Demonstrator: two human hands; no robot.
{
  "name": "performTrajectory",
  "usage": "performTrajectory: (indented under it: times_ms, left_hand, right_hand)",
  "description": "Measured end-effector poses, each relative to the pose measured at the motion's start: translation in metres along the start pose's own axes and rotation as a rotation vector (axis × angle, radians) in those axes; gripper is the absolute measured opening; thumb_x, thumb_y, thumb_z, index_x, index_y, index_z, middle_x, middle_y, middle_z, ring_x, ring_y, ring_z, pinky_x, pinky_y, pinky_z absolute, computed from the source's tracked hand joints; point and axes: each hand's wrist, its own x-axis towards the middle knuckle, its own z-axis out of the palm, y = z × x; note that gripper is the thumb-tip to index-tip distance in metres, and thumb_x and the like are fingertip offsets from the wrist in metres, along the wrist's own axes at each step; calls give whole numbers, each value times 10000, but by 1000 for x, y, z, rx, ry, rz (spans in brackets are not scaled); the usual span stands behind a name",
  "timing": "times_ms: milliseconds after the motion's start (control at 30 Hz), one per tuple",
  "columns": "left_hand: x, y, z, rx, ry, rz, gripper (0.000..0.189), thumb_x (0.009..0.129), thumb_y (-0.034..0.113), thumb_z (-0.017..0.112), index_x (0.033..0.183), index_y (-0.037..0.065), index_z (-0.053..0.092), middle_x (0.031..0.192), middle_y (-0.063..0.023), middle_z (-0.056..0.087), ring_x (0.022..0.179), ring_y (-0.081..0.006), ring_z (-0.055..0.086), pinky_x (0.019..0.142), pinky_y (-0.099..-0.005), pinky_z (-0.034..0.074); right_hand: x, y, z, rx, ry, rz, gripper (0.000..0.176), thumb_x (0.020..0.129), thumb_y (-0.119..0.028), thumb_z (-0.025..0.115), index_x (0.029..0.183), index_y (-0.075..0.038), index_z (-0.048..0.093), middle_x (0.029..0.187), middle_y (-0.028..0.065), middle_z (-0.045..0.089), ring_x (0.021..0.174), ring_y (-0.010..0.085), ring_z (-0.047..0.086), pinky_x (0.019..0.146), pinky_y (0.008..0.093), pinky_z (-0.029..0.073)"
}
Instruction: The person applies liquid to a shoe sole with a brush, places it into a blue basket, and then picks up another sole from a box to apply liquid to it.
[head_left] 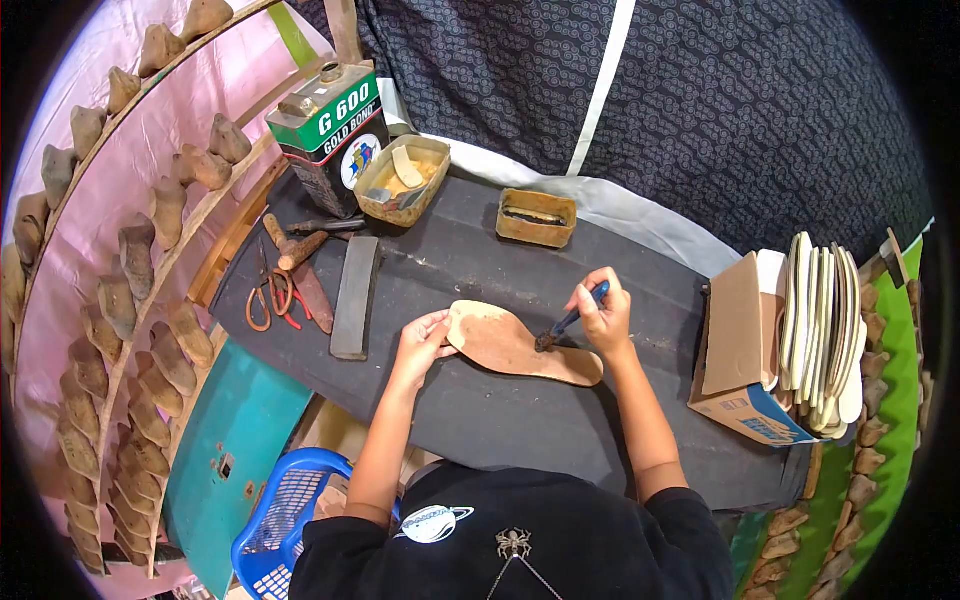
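Note:
A tan shoe insole [500, 338] lies over the dark-covered table, its wide end toward the left. My left hand [424, 345] grips that wide end, thumb and fingers pinching the edge. In my right hand [604, 315] is a blue-handled brush [573, 322], held at a slant. Its dark bristle end touches the insole's upper face near the middle. Part of the surface around the bristles looks darker than the rest.
At the back left stand a glue can [330, 135] and a tub of scraps [405, 180]. A small tub [537, 217] sits at the back. Scissors [268, 290] and a sharpening stone [356, 300] lie left. A box of insoles [735, 330] stands right; shoe lasts [140, 260] line the shelves.

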Motion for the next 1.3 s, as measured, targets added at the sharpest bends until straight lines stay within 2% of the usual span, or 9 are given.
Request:
performTrajectory:
  times_ms: [200,333,433,633,867,967,1033,1167,1300]
  left_hand:
    - [-1,1,1,19,1,-16,303,842,181,473,1074,-13,476,890,-53,587,752,-98,569,637,-224,472]
    - [0,-1,-1,-5,-8,-14,297,842,180,470,1072,-9,480,888,-50,587,746,-95,568,627,-219,467]
    - [-1,3,-1,-20,7,6,288,842,179,470,1062,-5,488,884,-48,587,733,-92,567,617,-218,465]
    - [3,0,-5,-53,54,32,278,838,181,477,1045,-3,499,875,-47,587,708,-89,565,602,-219,465]
    - [3,2,-3,-53,53,33,300,839,189,477,1065,-8,480,883,-55,582,716,-101,567,611,-234,472]
    - [4,2,-3,-84,45,37,314,841,201,477,1076,-7,475,893,-57,579,726,-106,567,627,-243,472]
    - [6,1,-3,-84,36,45,322,842,205,475,1086,-5,468,907,-57,575,742,-108,566,637,-244,470]
    - [9,-1,-3,-84,33,58,339,843,214,474,1106,2,454,952,-56,561,790,-110,559,659,-245,464]
    - [9,2,-3,-130,27,75,354,842,208,472,1128,3,436,969,-54,557,810,-111,557,671,-240,462]
  right_hand:
    - [5,-1,5,164,180,-79,105,806,-88,487,803,-24,403,626,70,559,557,97,522,506,207,426]
    - [3,3,21,308,108,-7,137,829,-115,485,885,-36,389,824,123,580,747,149,567,576,232,473]
    - [-3,7,24,314,44,-19,134,828,-107,483,887,-32,389,834,125,577,802,163,567,597,243,483]
    - [-27,10,-3,223,89,-13,118,818,-128,466,828,-45,383,719,112,570,618,100,525,507,200,437]
    - [-34,7,-34,157,159,-18,139,798,-132,472,740,-38,388,582,80,523,505,107,492,474,215,390]
    - [-24,-2,-36,-9,153,-11,149,808,-154,476,761,-43,389,594,84,541,487,97,479,455,205,383]
    - [-13,-6,-28,195,312,70,154,822,-172,471,792,-46,387,623,88,564,460,88,460,432,201,377]
    - [18,3,-13,332,476,-125,135,852,-155,434,874,-44,361,761,137,578,533,102,491,497,212,413]
    - [54,29,-6,357,473,-153,113,862,-121,423,918,-45,360,853,125,568,595,107,508,562,224,442]
